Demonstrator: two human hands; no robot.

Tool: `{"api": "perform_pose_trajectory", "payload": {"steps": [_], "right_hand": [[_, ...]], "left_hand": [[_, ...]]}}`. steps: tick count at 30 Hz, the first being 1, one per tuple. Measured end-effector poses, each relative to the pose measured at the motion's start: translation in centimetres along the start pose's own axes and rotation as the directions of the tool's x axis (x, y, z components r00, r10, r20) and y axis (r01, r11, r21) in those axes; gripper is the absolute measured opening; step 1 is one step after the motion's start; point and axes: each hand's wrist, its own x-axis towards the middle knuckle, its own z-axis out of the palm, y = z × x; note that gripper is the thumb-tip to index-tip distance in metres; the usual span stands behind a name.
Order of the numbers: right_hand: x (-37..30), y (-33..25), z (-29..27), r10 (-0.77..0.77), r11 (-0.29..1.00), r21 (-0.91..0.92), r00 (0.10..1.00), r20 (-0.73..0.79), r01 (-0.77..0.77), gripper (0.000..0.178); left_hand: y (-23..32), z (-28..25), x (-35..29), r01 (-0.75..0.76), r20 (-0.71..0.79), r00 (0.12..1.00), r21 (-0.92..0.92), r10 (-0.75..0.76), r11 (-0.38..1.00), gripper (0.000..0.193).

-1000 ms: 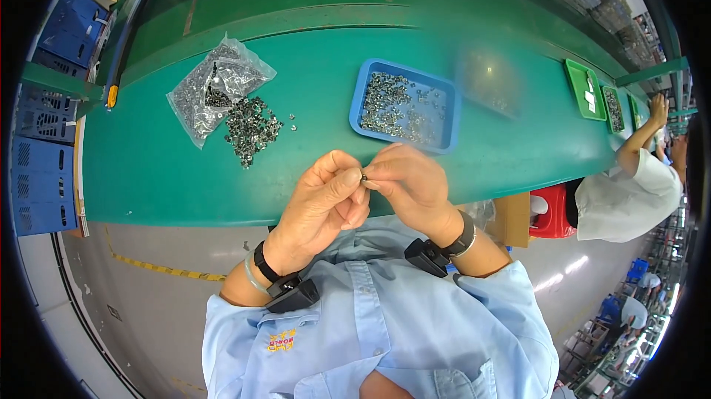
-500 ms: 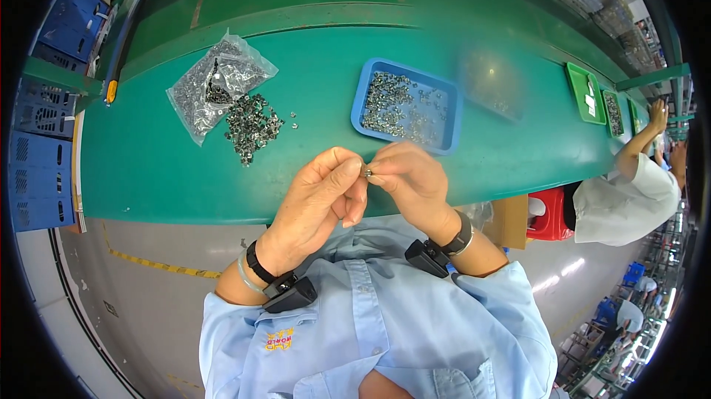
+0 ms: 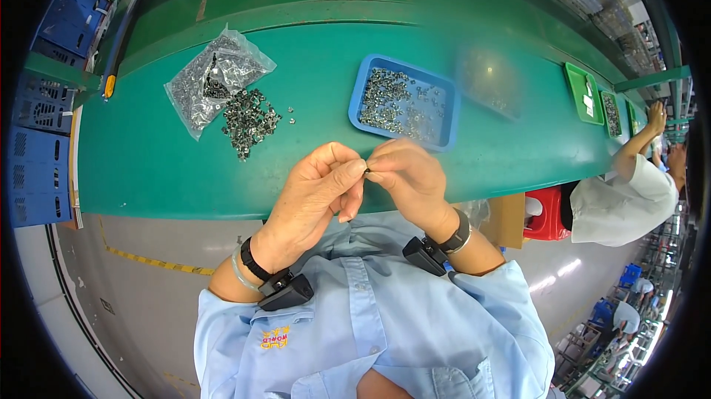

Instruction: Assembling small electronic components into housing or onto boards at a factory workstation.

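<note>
My left hand [image 3: 324, 184] and my right hand [image 3: 412, 180] meet at their fingertips over the near edge of the green table. Pinched between both thumbs and forefingers is a small dark metal part [image 3: 367, 171], mostly covered by the fingers, so its exact kind does not show. Beyond my right hand lies a blue tray [image 3: 451, 114] with many small shiny metal parts [image 3: 385, 95] in it. To the far left, a loose pile of small metal parts [image 3: 250, 121] has spilled beside a clear plastic bag [image 3: 196, 95] filled with more of them.
At the right, a co-worker's arm [image 3: 635, 143] reaches over the table near a green tray [image 3: 585, 93]. A red stool [image 3: 546, 214] and a cardboard box [image 3: 506, 220] stand below the table edge. Blue crates [image 3: 41, 177] are stacked at the left.
Both hands stay together at nearly the same spot, with the fingertips slightly shifted around the small part. The whole view has moved a little.
</note>
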Motion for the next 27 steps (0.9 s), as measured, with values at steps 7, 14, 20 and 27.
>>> {"api": "perform_pose_trajectory", "payload": {"steps": [7,14,20,27], "right_hand": [[0.1,0.06,-0.27,-0.026,0.997,-0.068,0.999,0.04,0.029,0.013],[0.21,-0.07,-0.12,-0.039,0.994,-0.101,0.998,0.049,0.044,0.013],[0.31,-0.03,-0.13,-0.01,0.995,-0.103,0.999,0.043,0.014,0.013],[0.46,0.07,-0.2,-0.011,0.994,-0.107,0.999,0.036,0.015,0.014]], "left_hand": [[-0.08,0.41,-0.17,0.027,-0.063,0.998,-0.005,-0.027,1.0,0.015],[0.03,-0.18,-0.32,0.026,-0.043,0.999,0.001,-0.026,1.0,0.014],[0.03,-0.25,-0.25,0.02,-0.034,0.999,0.002,-0.02,1.0,0.014],[0.08,-0.16,-0.13,-0.005,-0.047,0.999,0.084,0.009,0.996,0.014]]}}
